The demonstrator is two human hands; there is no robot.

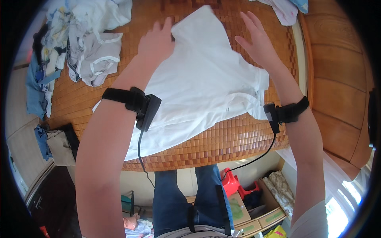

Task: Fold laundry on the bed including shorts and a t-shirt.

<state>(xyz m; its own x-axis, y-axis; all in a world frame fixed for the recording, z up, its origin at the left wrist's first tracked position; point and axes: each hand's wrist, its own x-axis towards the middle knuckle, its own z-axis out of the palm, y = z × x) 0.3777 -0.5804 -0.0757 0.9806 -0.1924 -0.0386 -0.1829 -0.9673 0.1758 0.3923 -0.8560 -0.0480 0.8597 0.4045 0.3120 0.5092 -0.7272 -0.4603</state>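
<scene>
A white short-sleeved shirt lies spread on a bamboo-tile mat. One sleeve points away from me, the neckband is at the right, and the body stretches to the lower left. My left hand is at the sleeve's left edge, palm down with fingers a little apart; its thumb is mostly hidden. To the right of the sleeve, my right hand is held with thumb and fingers spread, nothing in it. Each forearm wears a black strapped device with a cable.
Rumpled clothes lie along the left side of the mat, with folded trousers at its near left corner. More cloth is at the far right. A wooden headboard-like panel borders the right side. Below are a red plastic stool and drawers.
</scene>
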